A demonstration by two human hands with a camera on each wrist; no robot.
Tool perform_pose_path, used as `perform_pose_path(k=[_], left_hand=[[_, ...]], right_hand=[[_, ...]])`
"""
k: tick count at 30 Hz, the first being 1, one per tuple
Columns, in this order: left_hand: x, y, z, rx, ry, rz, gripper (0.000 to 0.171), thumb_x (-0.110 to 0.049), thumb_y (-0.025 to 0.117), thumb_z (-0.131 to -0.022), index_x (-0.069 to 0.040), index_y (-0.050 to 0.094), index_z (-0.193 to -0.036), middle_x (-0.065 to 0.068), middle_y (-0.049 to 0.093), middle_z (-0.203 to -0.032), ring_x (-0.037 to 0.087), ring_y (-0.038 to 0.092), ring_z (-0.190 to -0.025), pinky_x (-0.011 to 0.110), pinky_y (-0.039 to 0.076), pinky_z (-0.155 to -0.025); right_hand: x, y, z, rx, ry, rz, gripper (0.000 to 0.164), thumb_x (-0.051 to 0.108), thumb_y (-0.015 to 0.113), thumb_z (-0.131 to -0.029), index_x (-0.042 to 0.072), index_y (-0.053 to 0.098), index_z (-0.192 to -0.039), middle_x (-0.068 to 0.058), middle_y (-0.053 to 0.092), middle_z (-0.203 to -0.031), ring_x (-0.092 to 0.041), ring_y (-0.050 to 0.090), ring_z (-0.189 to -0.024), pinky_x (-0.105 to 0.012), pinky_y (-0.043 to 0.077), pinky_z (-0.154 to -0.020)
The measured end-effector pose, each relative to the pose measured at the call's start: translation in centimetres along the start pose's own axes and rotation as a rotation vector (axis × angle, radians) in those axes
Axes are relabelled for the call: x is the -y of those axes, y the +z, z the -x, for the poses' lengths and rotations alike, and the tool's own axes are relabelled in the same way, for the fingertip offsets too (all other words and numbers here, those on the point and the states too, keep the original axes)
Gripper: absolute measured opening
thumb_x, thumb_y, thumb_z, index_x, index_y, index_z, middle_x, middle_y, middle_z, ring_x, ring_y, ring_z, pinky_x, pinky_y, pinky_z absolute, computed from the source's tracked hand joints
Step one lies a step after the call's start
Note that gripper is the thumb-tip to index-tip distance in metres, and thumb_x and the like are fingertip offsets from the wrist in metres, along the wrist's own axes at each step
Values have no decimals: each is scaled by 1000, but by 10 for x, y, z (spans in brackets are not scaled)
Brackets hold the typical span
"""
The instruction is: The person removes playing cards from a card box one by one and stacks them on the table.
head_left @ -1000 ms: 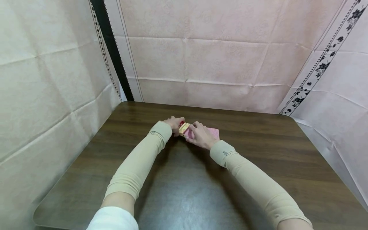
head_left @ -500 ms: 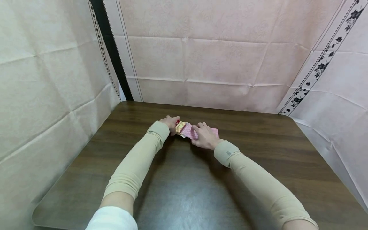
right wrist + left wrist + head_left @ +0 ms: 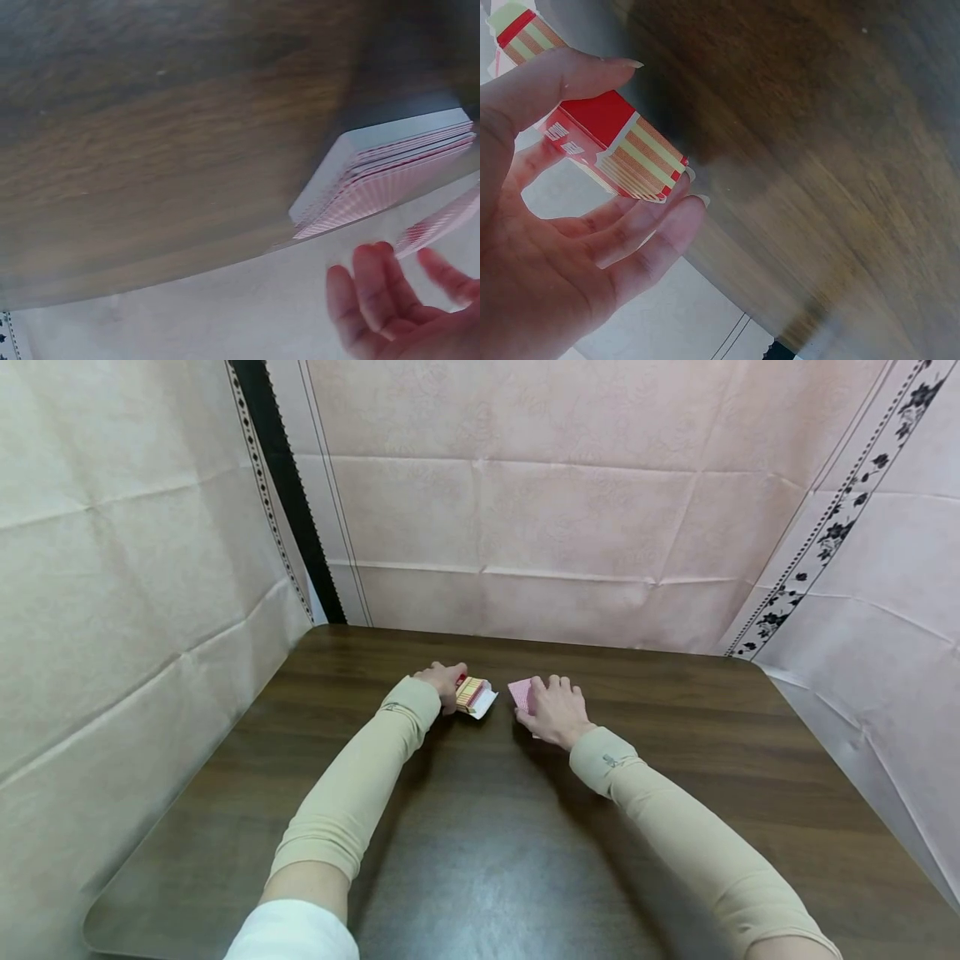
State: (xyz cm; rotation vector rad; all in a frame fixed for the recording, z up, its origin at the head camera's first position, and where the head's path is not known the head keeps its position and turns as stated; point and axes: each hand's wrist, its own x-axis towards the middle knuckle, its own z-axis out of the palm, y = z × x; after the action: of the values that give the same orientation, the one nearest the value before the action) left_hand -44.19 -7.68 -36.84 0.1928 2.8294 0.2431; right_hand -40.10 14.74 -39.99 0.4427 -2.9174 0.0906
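Observation:
My left hand (image 3: 441,685) grips a red-and-yellow striped card box (image 3: 468,695) at the table's far middle. Its white flap stands out on the right-hand side. In the left wrist view, thumb and fingers lie on opposite sides of the box (image 3: 619,131). A short way to the right, my right hand (image 3: 557,712) holds pink-backed playing cards (image 3: 519,693). The right wrist view has some cards (image 3: 442,221) at the fingertips and thumb, and a thicker stack of cards (image 3: 409,161) lying slightly fanned on the table beside that hand.
The brown wooden table (image 3: 465,827) carries both forearms' shadows. A pale cloth wall (image 3: 525,527) rises behind its far edge, and further cloth hangs at the left and right.
My right hand has moved right with the cards, which have come out of the box and now lie apart from it. The left hand and box shifted slightly left.

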Motion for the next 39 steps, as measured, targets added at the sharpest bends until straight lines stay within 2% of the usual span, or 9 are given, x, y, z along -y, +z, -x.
perform_pose_path(k=[6, 12, 19, 29, 35, 39], left_hand=[[-2, 1, -1, -5, -8, -1, 72, -3, 75, -68, -22, 43, -129, 21, 43, -125, 36, 52, -103, 47, 45, -87], [-2, 1, -1, -1, -10, 7, 70, -3, 75, -69, -23, 43, -128, 20, 43, -125, 36, 51, -103, 47, 45, -86], [-3, 1, -2, 8, -10, 15, 69, -4, 74, -69, -23, 43, -128, 20, 42, -124, 35, 50, -101, 44, 45, -83], [-2, -1, 3, 2, 0, 16, 72, -4, 74, -69, -23, 42, -130, 21, 43, -125, 35, 51, -101, 46, 44, -85], [-3, -1, 3, -3, -5, 18, 71, -3, 74, -69, -23, 42, -130, 21, 42, -125, 36, 51, -102, 45, 45, -85], [-2, -1, 3, -4, -8, 16, 72, -3, 74, -69, -23, 42, -130, 21, 42, -125, 36, 51, -102, 46, 44, -86]], right_hand=[[-6, 4, 1, -27, 102, 11, 62, 55, 56, -86, 7, 52, -125, -23, 59, -110, -39, 53, -103, -52, 45, -84], [-9, 6, 3, 12, 158, 30, 61, 56, 53, -87, 6, 53, -122, -25, 60, -108, -41, 54, -102, -54, 45, -83], [-9, 9, 6, 54, 173, 56, 62, 57, 52, -87, 4, 54, -119, -26, 61, -108, -41, 56, -100, -55, 45, -81], [-9, 11, 6, 89, 190, 61, 68, 63, 50, -86, 5, 53, -120, -26, 62, -108, -41, 59, -100, -55, 46, -78], [-8, 11, 5, 83, 193, 61, 60, 55, 54, -82, 5, 54, -115, -26, 64, -104, -40, 60, -96, -53, 47, -75], [-6, 9, 4, 89, 206, 77, 65, 60, 52, -84, 4, 52, -118, -27, 62, -108, -41, 59, -97, -53, 47, -75]])
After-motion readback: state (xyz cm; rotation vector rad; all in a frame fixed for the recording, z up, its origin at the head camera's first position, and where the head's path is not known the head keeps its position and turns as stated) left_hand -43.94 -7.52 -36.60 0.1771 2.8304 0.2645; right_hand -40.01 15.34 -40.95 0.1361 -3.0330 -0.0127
